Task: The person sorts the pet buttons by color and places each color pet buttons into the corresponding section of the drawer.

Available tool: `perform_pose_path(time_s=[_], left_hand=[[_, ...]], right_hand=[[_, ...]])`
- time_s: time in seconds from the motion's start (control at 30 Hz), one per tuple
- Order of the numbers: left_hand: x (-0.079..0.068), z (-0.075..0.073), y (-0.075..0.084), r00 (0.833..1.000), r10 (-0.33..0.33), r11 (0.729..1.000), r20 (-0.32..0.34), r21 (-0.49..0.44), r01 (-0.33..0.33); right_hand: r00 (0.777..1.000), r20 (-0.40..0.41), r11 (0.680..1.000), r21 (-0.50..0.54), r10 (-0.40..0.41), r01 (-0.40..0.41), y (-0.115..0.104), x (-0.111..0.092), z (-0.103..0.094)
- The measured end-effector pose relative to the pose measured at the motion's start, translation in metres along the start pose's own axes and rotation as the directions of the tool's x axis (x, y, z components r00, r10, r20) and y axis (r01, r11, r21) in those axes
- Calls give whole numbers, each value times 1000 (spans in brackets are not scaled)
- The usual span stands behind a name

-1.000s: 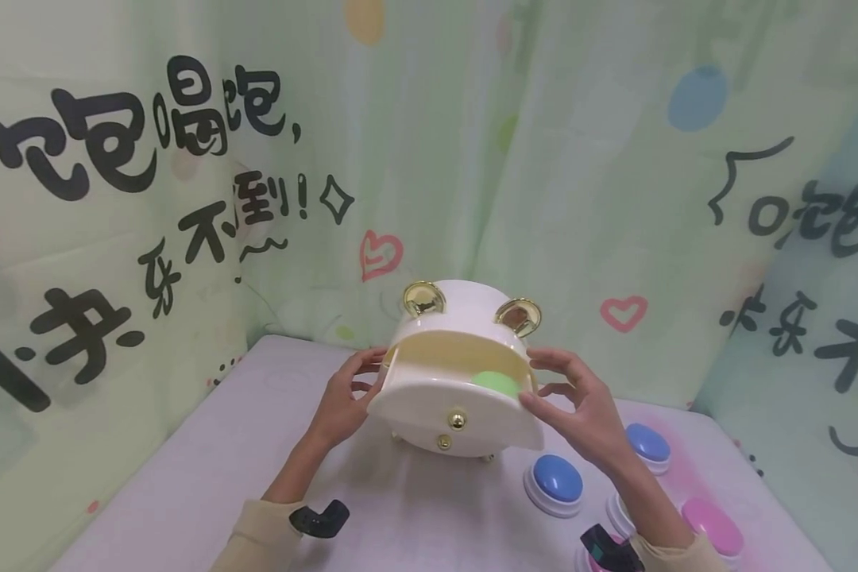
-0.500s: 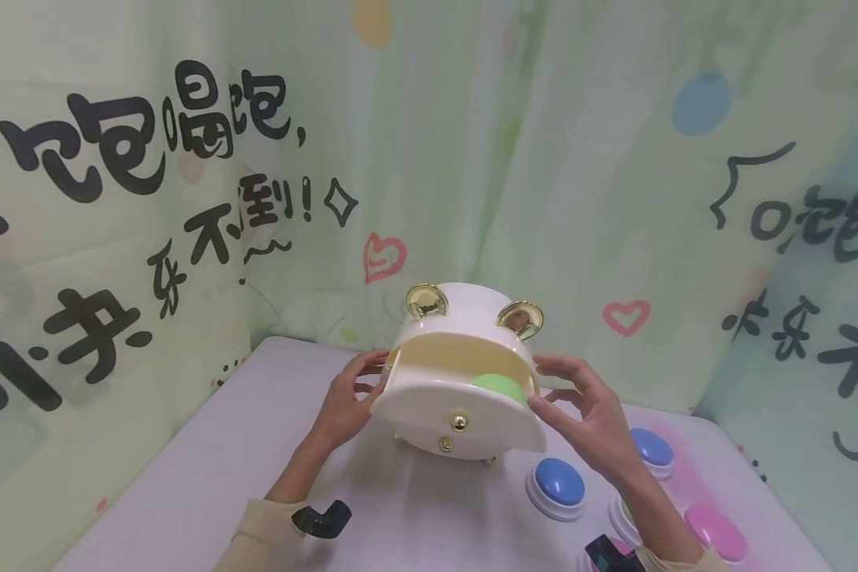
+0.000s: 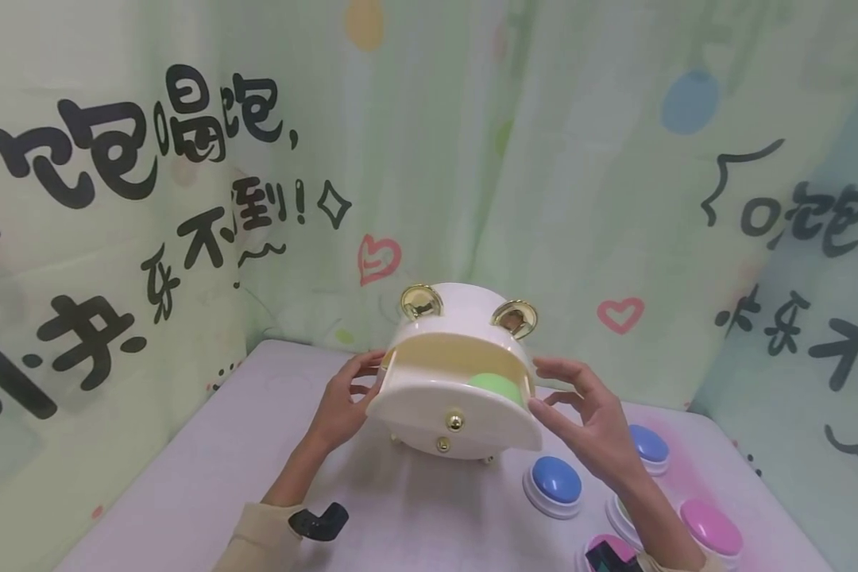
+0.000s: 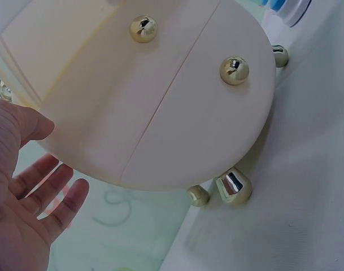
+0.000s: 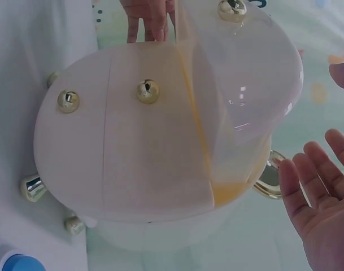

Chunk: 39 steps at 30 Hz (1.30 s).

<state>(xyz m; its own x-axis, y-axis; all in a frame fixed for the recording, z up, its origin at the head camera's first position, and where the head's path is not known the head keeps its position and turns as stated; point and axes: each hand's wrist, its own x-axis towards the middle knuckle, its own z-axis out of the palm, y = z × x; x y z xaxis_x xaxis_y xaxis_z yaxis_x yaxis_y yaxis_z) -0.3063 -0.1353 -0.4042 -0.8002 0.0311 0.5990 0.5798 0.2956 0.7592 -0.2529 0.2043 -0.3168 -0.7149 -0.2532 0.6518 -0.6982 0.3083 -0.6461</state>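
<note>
A white rounded mini drawer cabinet [image 3: 465, 306] stands on the table, with gold ears, gold ball knobs and gold feet. Its top drawer [image 3: 429, 413] is pulled out, and a round light green piece [image 3: 496, 386] shows inside. My left hand [image 3: 343, 405] is at the cabinet's left side; in the left wrist view its thumb overlaps the edge and the other visible fingers spread loosely. Whether the thumb presses the wall, I cannot tell. On the other side, my right hand [image 3: 593, 421] has its fingers spread beside the drawer, and the right wrist view shows a gap between.
Blue-topped round push buttons [image 3: 558, 479] and a pink one [image 3: 712, 526] stand at the right of the table [image 3: 257, 429]. More buttons are partly hidden by the right forearm. Printed curtains [image 3: 429, 143] enclose the table's back and sides.
My right hand has eased slightly away from the drawer's right side. My left hand and the cabinet have stayed in place; the view shifts a little.
</note>
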Motion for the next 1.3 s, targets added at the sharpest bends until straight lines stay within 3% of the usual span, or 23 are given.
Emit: perform_pose_path(time_s=[0.6, 1.3], left_hand=[[-3, 2, 0, 1000, 11, 1000, -5, -2, -11], [-1, 0, 2, 1000, 19, 1000, -9, -13, -19]], right_hand=[[998, -7, 997, -40, -65, 65, -3, -15, -5], [997, -81, 994, -110, 15, -24, 6, -36, -28]])
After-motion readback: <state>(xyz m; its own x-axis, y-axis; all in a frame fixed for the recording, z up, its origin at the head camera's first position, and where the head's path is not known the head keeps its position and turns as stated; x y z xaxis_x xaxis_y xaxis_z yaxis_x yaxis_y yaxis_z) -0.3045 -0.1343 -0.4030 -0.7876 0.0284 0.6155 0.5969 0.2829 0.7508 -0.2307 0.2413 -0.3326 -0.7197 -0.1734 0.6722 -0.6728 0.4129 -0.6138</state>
